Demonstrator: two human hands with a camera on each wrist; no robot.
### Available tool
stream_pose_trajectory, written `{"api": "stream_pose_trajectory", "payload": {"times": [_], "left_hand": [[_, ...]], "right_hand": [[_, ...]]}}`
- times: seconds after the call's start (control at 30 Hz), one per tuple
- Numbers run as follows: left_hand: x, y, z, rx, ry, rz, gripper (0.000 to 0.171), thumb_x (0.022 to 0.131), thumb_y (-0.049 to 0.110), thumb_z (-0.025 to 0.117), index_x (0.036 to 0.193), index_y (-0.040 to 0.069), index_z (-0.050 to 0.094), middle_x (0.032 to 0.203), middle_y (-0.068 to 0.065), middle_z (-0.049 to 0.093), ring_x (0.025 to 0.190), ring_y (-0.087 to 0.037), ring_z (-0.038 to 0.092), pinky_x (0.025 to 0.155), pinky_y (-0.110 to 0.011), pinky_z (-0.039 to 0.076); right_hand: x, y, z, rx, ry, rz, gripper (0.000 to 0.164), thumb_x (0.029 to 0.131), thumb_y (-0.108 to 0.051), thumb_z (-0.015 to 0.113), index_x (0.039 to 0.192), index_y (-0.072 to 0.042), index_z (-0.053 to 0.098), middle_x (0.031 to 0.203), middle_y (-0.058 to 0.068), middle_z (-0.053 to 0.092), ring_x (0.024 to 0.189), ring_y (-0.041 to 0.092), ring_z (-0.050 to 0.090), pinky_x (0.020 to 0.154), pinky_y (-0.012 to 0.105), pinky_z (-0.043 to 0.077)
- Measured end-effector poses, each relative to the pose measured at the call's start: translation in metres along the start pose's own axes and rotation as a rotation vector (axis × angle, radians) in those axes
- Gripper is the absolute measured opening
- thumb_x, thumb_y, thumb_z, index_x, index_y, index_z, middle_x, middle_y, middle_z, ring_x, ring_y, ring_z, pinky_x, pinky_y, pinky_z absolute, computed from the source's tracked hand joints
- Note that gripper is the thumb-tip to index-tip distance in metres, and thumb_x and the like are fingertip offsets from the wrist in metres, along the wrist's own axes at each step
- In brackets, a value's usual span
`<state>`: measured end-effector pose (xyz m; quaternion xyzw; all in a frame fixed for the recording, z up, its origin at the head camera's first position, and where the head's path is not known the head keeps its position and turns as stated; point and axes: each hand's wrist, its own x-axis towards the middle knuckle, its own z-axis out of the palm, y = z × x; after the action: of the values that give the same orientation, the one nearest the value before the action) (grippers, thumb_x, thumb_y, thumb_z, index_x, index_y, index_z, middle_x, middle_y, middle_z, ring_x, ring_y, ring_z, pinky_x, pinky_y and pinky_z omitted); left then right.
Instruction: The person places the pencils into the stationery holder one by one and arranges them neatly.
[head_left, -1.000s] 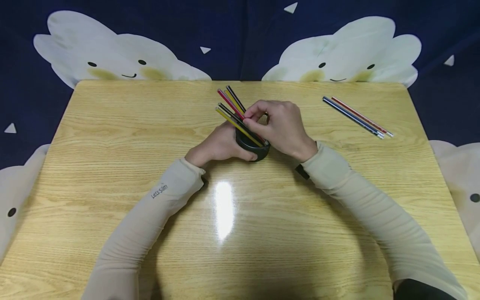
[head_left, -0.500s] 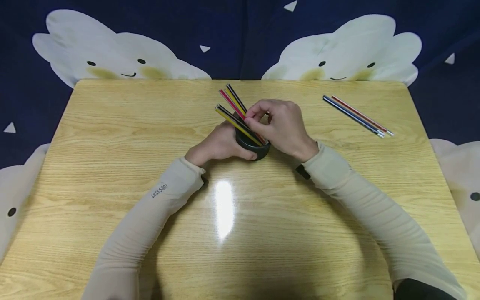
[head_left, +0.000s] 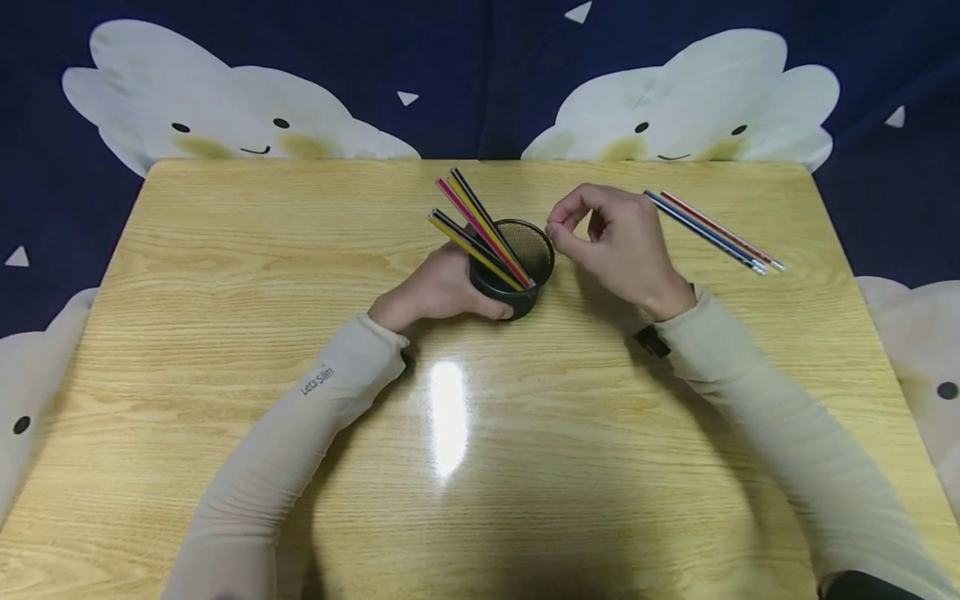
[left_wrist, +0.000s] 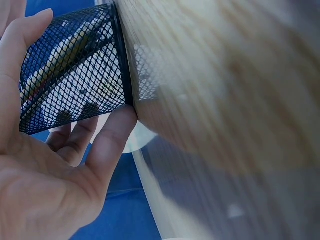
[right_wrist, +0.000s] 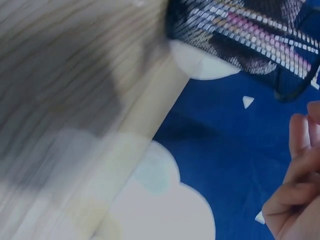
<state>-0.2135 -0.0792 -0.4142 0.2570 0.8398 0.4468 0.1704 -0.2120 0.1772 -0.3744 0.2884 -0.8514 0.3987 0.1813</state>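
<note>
In the head view my left hand [head_left: 442, 283] grips a black mesh pencil cup [head_left: 534, 243] from its left side, thumb across the front. The left wrist view shows those fingers around the mesh wall, one fingertip at the base rim. A red pencil [head_left: 461, 207] and several black-and-yellow pencils [head_left: 456, 235] lean in the cup, tilted to the far left. Just right of the rim is my right hand [head_left: 622, 250], its fingers loosely bent and thumb near the index fingertip. No object shows between them; in the right wrist view those fingers are partly cut off.
A blue pencil [head_left: 697, 227] and a red pencil [head_left: 720, 229] lie side by side on the wooden table [head_left: 300, 233], right of my right hand. Behind the table's far edge hangs a dark blue cloth [head_left: 480, 75] with cloud prints.
My right hand has left the red pencil, which now stands in the cup with the others, and moved right past the rim. My left hand stays on the cup.
</note>
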Motion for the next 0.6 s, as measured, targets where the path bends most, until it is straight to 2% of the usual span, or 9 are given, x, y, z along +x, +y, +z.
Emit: {"api": "stream_pose_trajectory", "payload": {"times": [0.13, 0.3, 0.6], "left_hand": [[0.000, 0.001, 0.000, 0.011, 0.002, -0.010, 0.079, 0.077, 0.024, 0.100, 0.145, 0.010, 0.064, 0.138, -0.003, 0.068, 0.134, -0.018, 0.057, 0.118, -0.033, 0.037], [0.000, 0.001, 0.000, 0.034, 0.003, -0.032, 0.074, 0.077, 0.027, 0.099, 0.141, 0.011, 0.067, 0.138, -0.004, 0.069, 0.136, -0.020, 0.057, 0.119, -0.035, 0.037], [0.000, 0.001, 0.000, 0.036, 0.001, -0.032, 0.073, 0.077, 0.027, 0.099, 0.140, 0.012, 0.068, 0.139, -0.004, 0.069, 0.136, -0.020, 0.056, 0.119, -0.035, 0.037]], "right_hand": [[-0.006, 0.008, -0.010, -0.051, -0.027, 0.045, 0.005, 0.093, -0.003, 0.079, 0.091, -0.008, 0.080, 0.079, 0.000, 0.074, 0.058, 0.013, 0.048, 0.057, 0.022, 0.035], [-0.015, 0.015, -0.017, -0.090, -0.070, 0.099, 0.005, 0.094, -0.006, 0.076, 0.093, -0.007, 0.080, 0.081, 0.000, 0.074, 0.063, 0.016, 0.052, 0.062, 0.023, 0.037], [-0.023, 0.026, -0.026, -0.132, -0.068, 0.117, 0.006, 0.094, -0.011, 0.074, 0.093, -0.007, 0.079, 0.081, -0.003, 0.073, 0.065, 0.016, 0.051, 0.064, 0.023, 0.036]]}}
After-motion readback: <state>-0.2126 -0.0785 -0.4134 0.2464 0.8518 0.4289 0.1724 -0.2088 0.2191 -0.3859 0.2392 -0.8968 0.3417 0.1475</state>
